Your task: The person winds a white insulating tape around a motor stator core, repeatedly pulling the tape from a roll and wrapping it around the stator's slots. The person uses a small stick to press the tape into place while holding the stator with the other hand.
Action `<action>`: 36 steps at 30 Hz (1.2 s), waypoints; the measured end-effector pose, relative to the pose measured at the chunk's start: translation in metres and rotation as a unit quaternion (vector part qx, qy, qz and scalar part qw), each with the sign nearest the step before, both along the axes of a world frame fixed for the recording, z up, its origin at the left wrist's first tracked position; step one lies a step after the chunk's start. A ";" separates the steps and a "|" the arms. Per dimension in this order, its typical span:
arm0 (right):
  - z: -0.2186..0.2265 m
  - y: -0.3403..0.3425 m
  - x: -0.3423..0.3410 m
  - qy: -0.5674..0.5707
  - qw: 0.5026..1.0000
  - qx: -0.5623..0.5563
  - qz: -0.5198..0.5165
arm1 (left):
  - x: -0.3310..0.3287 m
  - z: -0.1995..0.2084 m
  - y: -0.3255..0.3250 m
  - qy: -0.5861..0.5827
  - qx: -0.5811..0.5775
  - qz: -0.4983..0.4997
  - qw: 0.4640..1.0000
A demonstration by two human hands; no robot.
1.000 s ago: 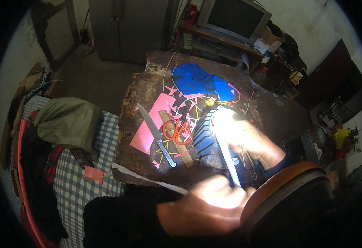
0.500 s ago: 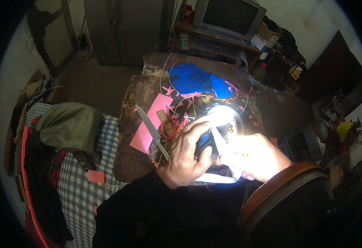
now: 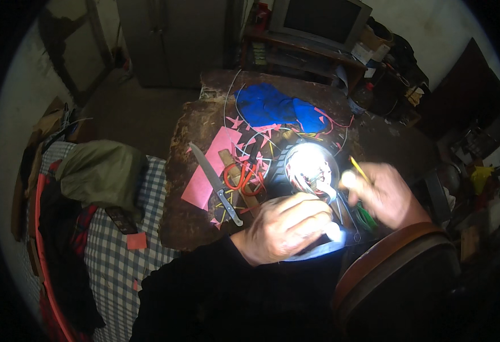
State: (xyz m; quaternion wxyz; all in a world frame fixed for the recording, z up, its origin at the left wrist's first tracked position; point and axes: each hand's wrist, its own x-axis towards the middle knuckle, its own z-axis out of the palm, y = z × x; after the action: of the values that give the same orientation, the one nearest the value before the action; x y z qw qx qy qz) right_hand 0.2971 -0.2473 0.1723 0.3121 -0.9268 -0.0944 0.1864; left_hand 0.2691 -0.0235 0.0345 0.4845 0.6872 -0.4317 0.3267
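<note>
In the lower middle, my left hand (image 3: 287,231) is closed on a white strip (image 3: 318,249), whose loose end hangs at the table's near edge. Just beyond it stands a round, brightly lit part (image 3: 311,165) with wires inside and a dark ribbed ring on its left side. My right hand (image 3: 391,196), slightly blurred, is to the right of the round part and apart from it. Its thumb and fingers pinch a thin yellow stick (image 3: 360,169). A green loop (image 3: 365,219) lies below that hand.
Left of the round part lie a knife (image 3: 210,174), orange-handled scissors (image 3: 235,178), a wooden strip (image 3: 227,159) and a pink sheet (image 3: 195,191). Pink scraps surround a blue cloth (image 3: 267,106) at the back. A checked cloth (image 3: 113,268) covers a surface at left.
My hands have moved apart. The right hand went right and up, the yellow stick now showing in it; the left moved right and down. The round part's wires are uncovered to view.
</note>
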 end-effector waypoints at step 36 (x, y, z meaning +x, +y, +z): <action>-0.197 0.088 0.142 -0.504 0.860 0.006 -0.082 | 0.053 -0.042 -0.017 0.461 -0.463 -0.143 0.743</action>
State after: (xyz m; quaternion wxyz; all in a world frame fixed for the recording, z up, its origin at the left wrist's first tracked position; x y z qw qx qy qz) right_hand 0.4392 -0.1592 -0.0247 0.2416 -0.8965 -0.1642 -0.3331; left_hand 0.3217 -0.0407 -0.0073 0.9244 0.3747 -0.0442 0.0562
